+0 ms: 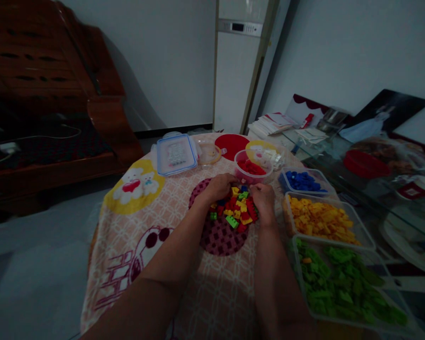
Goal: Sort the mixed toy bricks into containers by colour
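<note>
A mixed pile of small toy building bricks [238,208], in red, yellow, green and a little blue, lies on the round purple patch [224,241] of the tablecloth. At the pile's far left edge is my left hand [220,187], its fingers curled together and pointing inward. My right hand [264,199] sits at the far right edge, fingers bent in and fingertips close to the bricks. Whatever either hand pinches is too small and dark to make out. Just beyond both hands stands a round clear tub [254,175] with red bricks inside.
Along the right stand clear boxes of blue bricks [301,181], yellow bricks [320,221] and green bricks [343,283]. A blue-rimmed lid [177,155] and a red round lid [232,145] lie at the back. A cluttered glass table [368,193] adjoins; a wooden bench [102,113] is left.
</note>
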`<state>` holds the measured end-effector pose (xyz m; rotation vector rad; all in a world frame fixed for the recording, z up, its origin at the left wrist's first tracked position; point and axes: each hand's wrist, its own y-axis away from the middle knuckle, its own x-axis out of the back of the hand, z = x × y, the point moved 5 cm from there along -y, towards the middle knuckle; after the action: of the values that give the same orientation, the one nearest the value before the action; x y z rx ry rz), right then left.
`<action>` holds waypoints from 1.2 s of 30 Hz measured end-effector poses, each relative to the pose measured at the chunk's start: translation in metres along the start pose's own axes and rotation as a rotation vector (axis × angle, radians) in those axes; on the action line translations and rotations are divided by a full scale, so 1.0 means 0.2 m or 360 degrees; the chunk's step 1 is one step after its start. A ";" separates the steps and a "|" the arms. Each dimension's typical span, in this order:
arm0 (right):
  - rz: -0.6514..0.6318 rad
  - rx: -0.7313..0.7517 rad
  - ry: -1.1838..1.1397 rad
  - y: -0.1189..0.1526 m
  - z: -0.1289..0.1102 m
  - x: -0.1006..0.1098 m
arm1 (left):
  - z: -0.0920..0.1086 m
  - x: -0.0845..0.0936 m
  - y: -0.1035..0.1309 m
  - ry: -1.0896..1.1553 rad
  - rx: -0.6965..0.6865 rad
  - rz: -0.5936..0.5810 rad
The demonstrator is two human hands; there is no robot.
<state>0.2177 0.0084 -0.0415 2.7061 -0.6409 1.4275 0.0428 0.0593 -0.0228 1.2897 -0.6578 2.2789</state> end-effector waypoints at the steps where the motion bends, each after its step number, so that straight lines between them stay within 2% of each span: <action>1: 0.0008 -0.0001 0.0010 0.00 0.00 0.00 | 0.00 0.00 0.00 -0.0027 0.0003 -0.0001; 8: -0.0013 -0.0002 0.0056 0.01 -0.02 0.02 | 0.01 -0.02 0.01 -0.0248 0.0103 -0.0115; 13: -0.0023 0.0008 0.0074 0.01 -0.02 0.01 | 0.05 -0.04 0.01 -0.0240 0.0020 -0.0199; 16: -0.0022 0.0006 0.0080 0.01 -0.02 0.01 | 0.05 -0.04 0.00 -0.0230 -0.0033 -0.0195; 25: -0.0016 -0.0025 0.0023 0.01 -0.02 0.02 | 0.03 -0.06 -0.01 -0.0178 0.0003 -0.0148; 28: -0.0022 -0.0026 0.0021 0.01 -0.03 0.03 | 0.00 -0.02 -0.01 -0.0063 0.0069 -0.0015; 32: -0.0044 -0.0028 0.0039 0.01 -0.02 0.02 | -0.06 0.11 -0.01 0.0220 0.0168 0.0356; 34: -0.0040 -0.0021 0.0038 0.00 -0.02 0.02 | -0.07 0.17 0.00 0.0408 0.0151 0.0521; 36: -0.0034 -0.0004 0.0042 0.00 -0.01 0.01 | -0.04 0.19 0.00 0.0592 0.0067 0.0603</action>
<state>0.2167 0.0074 -0.0379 2.6789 -0.6103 1.4536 0.0191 0.0695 0.0067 0.7676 -0.7702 2.7518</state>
